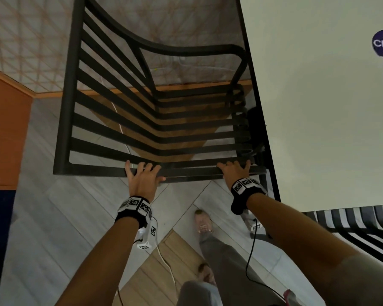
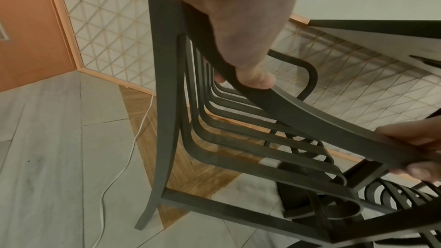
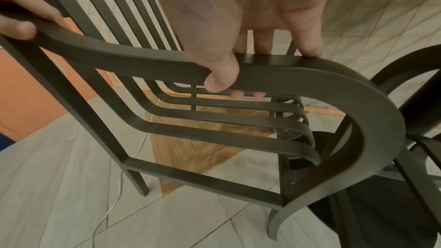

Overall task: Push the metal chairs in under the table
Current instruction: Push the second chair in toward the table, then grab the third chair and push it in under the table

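Both grips on the slatted metal chair.
Your left hand and right hand grasp its top rail, beside the worktop edge.

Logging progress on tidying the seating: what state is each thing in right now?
Black slatted metal chair: front of its seat under the table edge, back still sticking out.
White table with black edge: standing.
Left hand: grips the chair's top rail.
Right hand: grips the same rail.
Second black slatted chair: partly under the table.
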`<action>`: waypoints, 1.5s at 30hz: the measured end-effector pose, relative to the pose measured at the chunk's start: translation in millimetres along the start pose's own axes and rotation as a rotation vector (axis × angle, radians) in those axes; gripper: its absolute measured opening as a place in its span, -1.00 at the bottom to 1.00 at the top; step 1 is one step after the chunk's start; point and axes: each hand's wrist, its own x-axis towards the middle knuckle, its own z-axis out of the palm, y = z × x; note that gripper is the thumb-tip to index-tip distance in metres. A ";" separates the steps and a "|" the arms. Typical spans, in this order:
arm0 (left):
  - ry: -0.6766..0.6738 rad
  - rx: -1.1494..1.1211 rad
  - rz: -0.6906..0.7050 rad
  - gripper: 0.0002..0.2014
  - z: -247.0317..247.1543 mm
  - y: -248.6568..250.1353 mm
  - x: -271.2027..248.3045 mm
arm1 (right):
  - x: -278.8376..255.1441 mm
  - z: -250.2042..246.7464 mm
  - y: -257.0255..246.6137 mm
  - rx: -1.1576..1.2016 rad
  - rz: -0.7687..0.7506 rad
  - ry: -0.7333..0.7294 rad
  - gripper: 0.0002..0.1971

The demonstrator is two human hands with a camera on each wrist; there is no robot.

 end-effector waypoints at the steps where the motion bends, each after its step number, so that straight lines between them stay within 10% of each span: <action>1: -0.002 0.000 -0.003 -0.76 -1.0 0.7 1.7 | 1.5 -2.2 -0.4 0.001 0.006 -0.010 -0.54; 13: 0.068 -0.244 0.011 -0.62 -26.8 26.2 -43.5 | -47.6 6.8 -0.9 -0.037 -0.171 0.194 -0.28; 26: 0.143 -0.294 0.055 -0.79 -118.5 135.9 -163.7 | -259.1 -23.5 22.7 0.312 -0.228 0.400 -0.65; 34: 0.101 -0.313 0.348 -0.78 -179.2 313.1 -177.5 | -354.9 -86.9 190.0 0.381 0.042 0.661 -0.69; 45: 0.079 -0.459 0.657 -0.73 -250.5 670.6 -177.7 | -453.8 -132.5 561.8 0.253 0.340 0.865 -0.69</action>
